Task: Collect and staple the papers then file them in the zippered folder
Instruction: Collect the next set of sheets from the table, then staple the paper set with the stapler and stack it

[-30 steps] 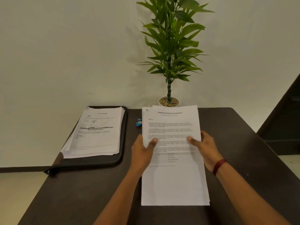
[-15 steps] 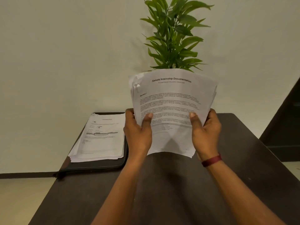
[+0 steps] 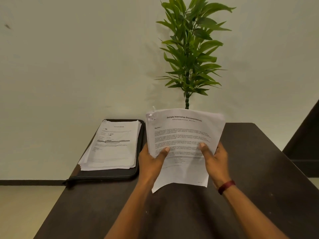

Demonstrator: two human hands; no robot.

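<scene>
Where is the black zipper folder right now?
In the head view, the black zippered folder lies on the left side of the table, under a stack of papers, just left of the left hand gripping the document.

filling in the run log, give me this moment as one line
left hand: grips paper bundle | right hand: grips paper bundle | paper bundle: held up over table | paper stack: lying on zippered folder

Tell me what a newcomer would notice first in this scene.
First, the papers headed Sample Internship Documentation, held above the dark table at centre by the left hand and right hand. Behind them a tall green plant rises against the wall. To the left a second stack lies on the black folder.
</scene>
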